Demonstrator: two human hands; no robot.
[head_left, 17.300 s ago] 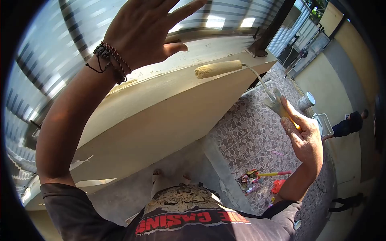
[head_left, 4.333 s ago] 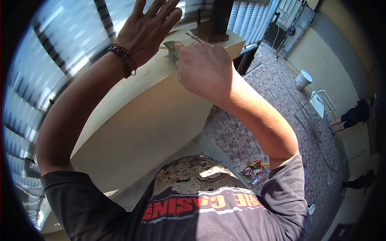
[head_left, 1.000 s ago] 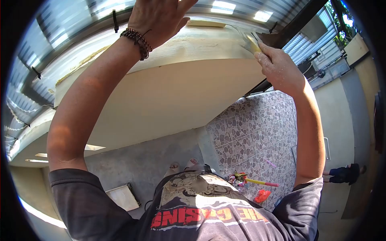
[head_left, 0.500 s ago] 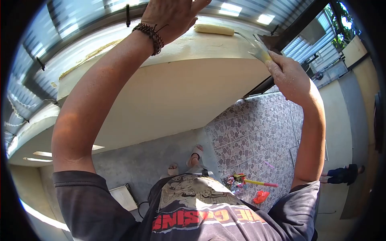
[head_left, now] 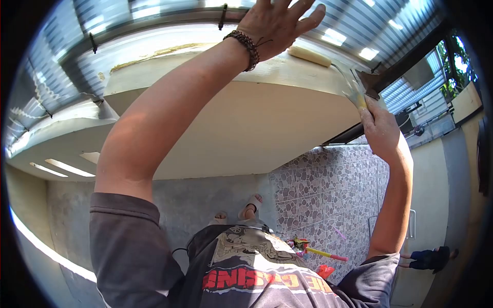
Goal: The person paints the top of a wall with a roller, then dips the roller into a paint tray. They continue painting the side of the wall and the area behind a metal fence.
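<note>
My left hand [head_left: 280, 20] is wide open, fingers spread, palm flat against the top edge of the cream-painted concrete beam [head_left: 231, 123] overhead. There is a braided brown bracelet [head_left: 244, 43] on that wrist. My right hand [head_left: 382, 128] is clamped tight round the yellow handle of the cream-sleeved paint roller [head_left: 309, 55], arm stretched up on the right. The roller sleeve lies on the beam's top edge, just right of my left fingertips; I can't tell if they touch. Its wire frame runs down and right into my right fist.

Versus half a second back: the sleeve sits closer to my left hand, the right hand is lower and further right, and the left hand has the same spread pose on the beam.

Far below: grey pebble-pattern tiled floor [head_left: 328, 190] on the right, with bright plastic toys [head_left: 308, 250] on it. My sandalled foot [head_left: 250, 206] is near the beam's base. Another person [head_left: 426, 259] is at far lower right, well apart. Striped corrugated roof [head_left: 359, 25] above.
</note>
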